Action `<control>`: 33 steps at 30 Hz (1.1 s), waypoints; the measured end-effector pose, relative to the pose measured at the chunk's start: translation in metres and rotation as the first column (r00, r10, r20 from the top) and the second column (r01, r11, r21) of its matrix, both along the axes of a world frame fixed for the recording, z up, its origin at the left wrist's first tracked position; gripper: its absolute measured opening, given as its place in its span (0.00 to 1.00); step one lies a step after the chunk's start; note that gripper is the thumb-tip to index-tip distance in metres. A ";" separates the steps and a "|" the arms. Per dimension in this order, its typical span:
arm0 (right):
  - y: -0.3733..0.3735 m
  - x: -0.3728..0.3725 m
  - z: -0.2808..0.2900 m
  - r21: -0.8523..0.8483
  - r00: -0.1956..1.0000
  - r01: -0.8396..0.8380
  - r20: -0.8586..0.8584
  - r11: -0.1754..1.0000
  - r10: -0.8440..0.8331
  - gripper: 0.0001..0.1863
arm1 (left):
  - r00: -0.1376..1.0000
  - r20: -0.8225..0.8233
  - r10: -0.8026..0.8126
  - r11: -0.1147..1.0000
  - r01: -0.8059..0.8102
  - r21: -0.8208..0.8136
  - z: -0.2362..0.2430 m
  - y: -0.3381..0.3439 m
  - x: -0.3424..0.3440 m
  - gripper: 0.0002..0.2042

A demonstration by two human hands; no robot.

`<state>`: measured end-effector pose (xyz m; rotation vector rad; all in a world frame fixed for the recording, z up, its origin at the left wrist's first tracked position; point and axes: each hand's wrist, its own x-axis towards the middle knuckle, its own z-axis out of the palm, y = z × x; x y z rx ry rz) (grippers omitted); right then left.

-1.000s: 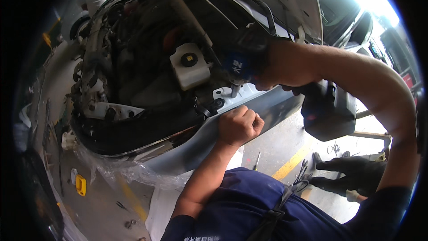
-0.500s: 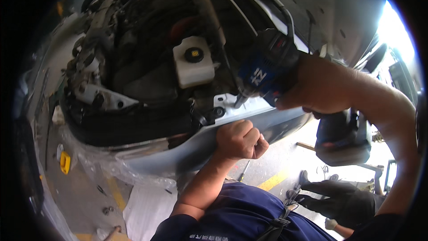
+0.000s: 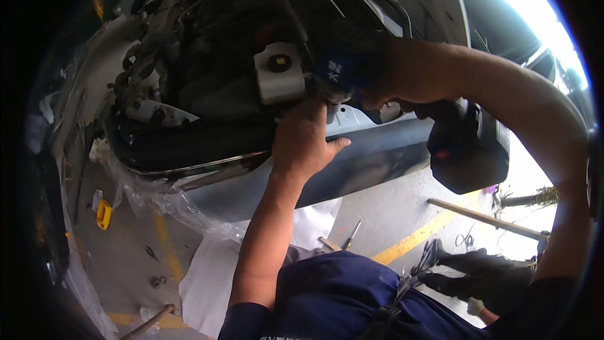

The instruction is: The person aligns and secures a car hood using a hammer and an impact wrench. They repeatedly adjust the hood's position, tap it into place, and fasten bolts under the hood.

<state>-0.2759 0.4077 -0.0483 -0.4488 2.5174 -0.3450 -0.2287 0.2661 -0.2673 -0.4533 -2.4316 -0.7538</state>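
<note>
My right hand (image 3: 402, 79) is wrapped round the grip of a blue and black cordless impact driver (image 3: 340, 66). Its battery hangs to the right, beneath my wrist. The driver's socket (image 3: 331, 112) points down at a pale metal flange (image 3: 355, 119) along the car's front edge. My left hand (image 3: 302, 138) lies over this edge, fingers stretched forward beside the socket and thumb held apart. Whether its fingertips touch the socket is unclear, and any fastener there is hidden. Just beyond stands a white fluid reservoir (image 3: 280, 85) with a black cap.
The dark engine bay (image 3: 207, 56) spreads ahead, bordered by a grey body panel (image 3: 365, 157). Clear plastic sheeting (image 3: 170, 208) hangs at the lower left. A yellow tool (image 3: 104, 214) and a wooden strip (image 3: 484, 217) lie lower down. Another person's dark-clothed legs (image 3: 478, 271) show at the lower right.
My left hand has gone from a closed fist below the edge up to the socket, its thumb now out. The driver has shifted left and slightly up, my right hand still on it.
</note>
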 end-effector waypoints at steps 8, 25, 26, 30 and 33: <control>0.010 0.016 0.007 0.064 0.992 0.123 -0.013 0.990 -0.123 0.21 | 0.990 -0.105 -0.090 0.992 0.099 0.078 -0.016 0.013 0.000 0.44; -0.019 0.039 0.020 -0.007 0.995 0.030 -0.094 1.000 -0.030 0.20 | 0.907 -0.405 0.117 0.970 -0.016 0.243 -0.051 -0.008 -0.002 0.51; -0.023 0.043 0.026 -0.009 0.994 0.034 -0.100 0.999 -0.034 0.20 | 0.898 -0.422 0.127 0.974 -0.032 0.225 -0.050 -0.007 -0.003 0.50; -0.007 0.026 0.009 0.042 0.998 -0.058 -0.038 0.997 0.059 0.19 | 0.913 -0.393 0.109 0.981 -0.034 0.193 -0.046 0.003 -0.006 0.47; -0.011 0.021 0.002 0.061 0.980 -0.174 -0.092 0.983 0.179 0.20 | 0.910 -0.387 0.151 0.984 -0.102 0.146 -0.044 -0.004 -0.004 0.48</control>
